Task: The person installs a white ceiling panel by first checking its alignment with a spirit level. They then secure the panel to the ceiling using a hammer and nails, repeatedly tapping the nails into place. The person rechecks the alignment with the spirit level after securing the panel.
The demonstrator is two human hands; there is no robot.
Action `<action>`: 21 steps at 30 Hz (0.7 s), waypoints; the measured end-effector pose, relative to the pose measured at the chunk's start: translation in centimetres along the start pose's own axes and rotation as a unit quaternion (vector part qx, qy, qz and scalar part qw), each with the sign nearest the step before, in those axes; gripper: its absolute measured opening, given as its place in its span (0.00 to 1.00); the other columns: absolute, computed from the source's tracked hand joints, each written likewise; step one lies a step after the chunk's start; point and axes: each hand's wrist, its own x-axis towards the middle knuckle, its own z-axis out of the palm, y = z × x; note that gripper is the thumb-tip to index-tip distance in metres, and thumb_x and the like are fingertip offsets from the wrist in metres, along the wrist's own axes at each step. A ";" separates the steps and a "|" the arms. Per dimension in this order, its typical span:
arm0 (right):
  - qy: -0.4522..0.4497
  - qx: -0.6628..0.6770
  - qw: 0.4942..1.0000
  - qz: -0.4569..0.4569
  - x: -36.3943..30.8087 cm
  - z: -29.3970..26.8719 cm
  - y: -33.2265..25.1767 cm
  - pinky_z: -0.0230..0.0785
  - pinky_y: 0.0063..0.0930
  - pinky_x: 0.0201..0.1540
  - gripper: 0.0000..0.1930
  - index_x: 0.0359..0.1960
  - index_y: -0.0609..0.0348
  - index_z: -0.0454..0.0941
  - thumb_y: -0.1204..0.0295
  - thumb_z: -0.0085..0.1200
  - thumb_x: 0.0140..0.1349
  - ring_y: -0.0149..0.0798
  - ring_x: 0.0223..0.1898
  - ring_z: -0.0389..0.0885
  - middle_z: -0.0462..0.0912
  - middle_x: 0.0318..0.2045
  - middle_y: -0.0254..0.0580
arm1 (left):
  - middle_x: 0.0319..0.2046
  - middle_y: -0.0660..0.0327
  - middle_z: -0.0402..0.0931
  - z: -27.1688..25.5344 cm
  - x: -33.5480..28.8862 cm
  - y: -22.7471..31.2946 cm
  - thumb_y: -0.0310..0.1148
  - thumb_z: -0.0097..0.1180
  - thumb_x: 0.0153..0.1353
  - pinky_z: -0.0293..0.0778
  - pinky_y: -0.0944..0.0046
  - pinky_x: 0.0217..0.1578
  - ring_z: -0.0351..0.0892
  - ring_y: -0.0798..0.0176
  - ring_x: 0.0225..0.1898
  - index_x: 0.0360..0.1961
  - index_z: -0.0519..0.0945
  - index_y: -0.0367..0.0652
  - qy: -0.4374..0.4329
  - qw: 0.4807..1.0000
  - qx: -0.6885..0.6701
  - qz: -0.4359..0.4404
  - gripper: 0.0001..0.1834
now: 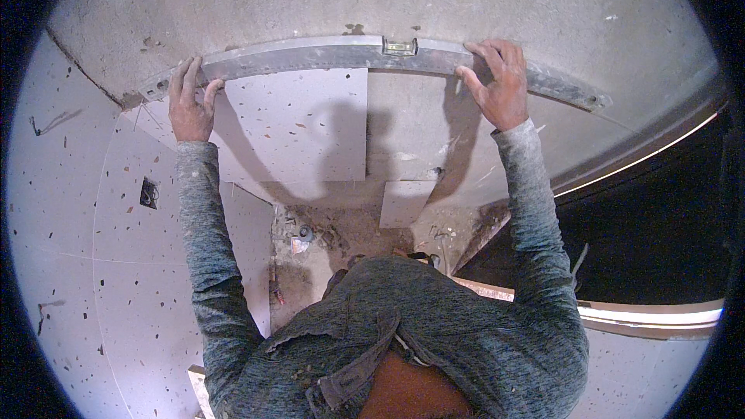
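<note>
A long grey spirit level [310,56] lies across the bare wall, its pale green vial [400,47] near the middle. My left hand [192,109] grips it close to its left end, fingers over the upper edge and thumb below. Toward the other end my right hand [503,91] holds it the same way. Right under the level, a white speckled tile [299,128] sits on the wall, its upper edge along the tool's lower edge. Grey bare wall continues to the right of that tile.
Speckled tiles [58,209] cover the left wall, with an electrical box hole [149,192] cut in them. Low down, a smaller tile piece [405,203] stands against the wall. Rubble [306,237] litters the floor. A dark opening [644,225] is at the right.
</note>
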 end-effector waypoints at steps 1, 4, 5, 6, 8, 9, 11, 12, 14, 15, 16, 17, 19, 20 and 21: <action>0.003 0.001 1.000 -0.003 0.0 0.0 0.0 0.66 0.42 0.53 0.22 0.46 0.54 0.80 0.67 0.70 0.47 0.47 0.48 0.72 0.76 0.44 0.43 | 0.57 0.55 0.72 0.0 0.0 0.0 0.43 0.67 0.54 0.69 0.52 0.60 0.69 0.49 0.61 0.59 0.75 0.49 0.000 1.000 0.000 0.001 0.31; -0.003 0.010 1.000 -0.002 0.1 -0.1 -0.1 0.66 0.42 0.53 0.22 0.46 0.53 0.80 0.67 0.70 0.47 0.47 0.48 0.73 0.76 0.44 0.43 | 0.57 0.55 0.72 0.0 0.0 -0.2 0.43 0.67 0.53 0.69 0.52 0.60 0.69 0.49 0.61 0.59 0.75 0.49 0.001 1.000 -0.007 0.006 0.31; -0.005 0.011 1.000 0.002 0.1 -0.2 0.0 0.66 0.42 0.53 0.22 0.46 0.53 0.80 0.67 0.70 0.47 0.47 0.48 0.73 0.76 0.44 0.43 | 0.57 0.55 0.73 -0.1 0.1 -0.1 0.43 0.67 0.53 0.69 0.52 0.60 0.69 0.49 0.61 0.59 0.75 0.49 0.000 1.000 -0.003 0.003 0.31; -0.007 0.011 1.000 0.006 0.1 -0.3 0.0 0.66 0.42 0.53 0.22 0.46 0.53 0.81 0.67 0.70 0.47 0.47 0.48 0.73 0.76 0.44 0.43 | 0.57 0.55 0.73 -0.1 0.2 -0.1 0.43 0.67 0.53 0.69 0.52 0.60 0.69 0.49 0.61 0.59 0.75 0.49 -0.002 1.000 0.001 0.001 0.31; -0.008 0.013 1.000 0.006 0.1 -0.1 0.1 0.66 0.42 0.53 0.22 0.46 0.53 0.81 0.67 0.70 0.46 0.47 0.48 0.73 0.76 0.44 0.43 | 0.57 0.55 0.73 0.0 0.0 0.0 0.43 0.67 0.53 0.69 0.52 0.60 0.70 0.49 0.61 0.58 0.75 0.49 -0.002 1.000 -0.001 -0.003 0.31; -0.006 0.015 1.000 0.005 0.0 0.0 0.1 0.66 0.42 0.52 0.22 0.46 0.53 0.81 0.67 0.70 0.46 0.47 0.48 0.73 0.76 0.44 0.43 | 0.57 0.56 0.73 0.0 -0.1 0.0 0.43 0.67 0.54 0.69 0.52 0.60 0.70 0.49 0.61 0.58 0.75 0.49 0.000 1.000 -0.006 -0.004 0.30; -0.004 0.015 1.000 0.002 0.1 0.0 0.0 0.66 0.42 0.52 0.22 0.46 0.53 0.81 0.67 0.70 0.46 0.47 0.48 0.73 0.76 0.44 0.43 | 0.57 0.56 0.73 0.0 -0.2 -0.1 0.42 0.67 0.54 0.69 0.53 0.60 0.70 0.50 0.61 0.58 0.75 0.49 0.005 1.000 -0.019 -0.002 0.30; -0.004 0.013 1.000 0.002 0.1 0.0 0.0 0.66 0.42 0.52 0.22 0.46 0.54 0.81 0.67 0.70 0.46 0.47 0.48 0.73 0.76 0.44 0.43 | 0.57 0.56 0.73 0.2 -0.3 -0.3 0.43 0.67 0.54 0.69 0.53 0.60 0.70 0.50 0.61 0.58 0.75 0.49 0.008 1.000 -0.028 0.000 0.30; -0.004 0.009 1.000 0.002 0.1 -0.1 -0.1 0.66 0.42 0.53 0.22 0.46 0.54 0.81 0.67 0.70 0.46 0.48 0.48 0.73 0.76 0.44 0.44 | 0.57 0.56 0.73 0.2 -0.2 -0.3 0.43 0.67 0.54 0.69 0.53 0.60 0.69 0.50 0.61 0.58 0.75 0.49 0.008 0.999 -0.031 0.002 0.30; -0.005 0.007 1.000 0.001 0.1 -0.1 -0.2 0.66 0.42 0.53 0.22 0.46 0.54 0.80 0.67 0.70 0.47 0.48 0.48 0.73 0.76 0.44 0.44 | 0.57 0.56 0.73 0.0 -0.1 -0.2 0.42 0.67 0.54 0.69 0.53 0.60 0.69 0.50 0.61 0.58 0.75 0.49 0.005 1.000 -0.025 0.001 0.30; -0.005 0.005 1.000 0.001 0.1 -0.1 -0.2 0.66 0.42 0.53 0.22 0.46 0.54 0.80 0.67 0.70 0.47 0.48 0.48 0.73 0.76 0.44 0.44 | 0.57 0.56 0.73 0.0 -0.1 -0.1 0.42 0.67 0.54 0.69 0.53 0.60 0.69 0.50 0.61 0.58 0.75 0.49 0.001 1.000 -0.020 0.000 0.30; -0.006 0.006 1.000 0.002 0.1 -0.1 -0.1 0.66 0.42 0.53 0.22 0.46 0.54 0.80 0.67 0.70 0.47 0.48 0.48 0.73 0.76 0.44 0.44 | 0.57 0.56 0.73 -0.1 -0.1 -0.2 0.43 0.67 0.54 0.69 0.53 0.60 0.69 0.50 0.61 0.58 0.75 0.49 0.003 1.000 -0.016 0.002 0.30; -0.007 0.006 1.000 0.003 0.0 0.0 0.0 0.66 0.43 0.53 0.22 0.46 0.54 0.80 0.67 0.70 0.47 0.48 0.48 0.72 0.76 0.44 0.44 | 0.57 0.56 0.73 0.0 -0.1 -0.2 0.43 0.67 0.54 0.69 0.53 0.60 0.69 0.50 0.62 0.58 0.75 0.49 0.006 1.000 -0.010 0.006 0.30; -0.007 0.002 1.000 0.003 0.0 0.0 0.0 0.66 0.43 0.53 0.22 0.46 0.54 0.80 0.67 0.70 0.47 0.48 0.48 0.72 0.76 0.44 0.44 | 0.57 0.55 0.72 0.1 -0.1 -0.2 0.43 0.67 0.54 0.69 0.53 0.60 0.69 0.50 0.62 0.59 0.75 0.49 0.006 1.000 -0.011 0.005 0.31; -0.007 -0.001 1.000 0.003 0.0 -0.1 -0.1 0.66 0.43 0.53 0.23 0.47 0.54 0.80 0.66 0.70 0.47 0.48 0.48 0.72 0.76 0.44 0.44 | 0.57 0.55 0.72 0.1 -0.1 -0.2 0.43 0.67 0.54 0.69 0.53 0.60 0.69 0.50 0.61 0.59 0.75 0.48 0.005 1.000 -0.013 0.004 0.31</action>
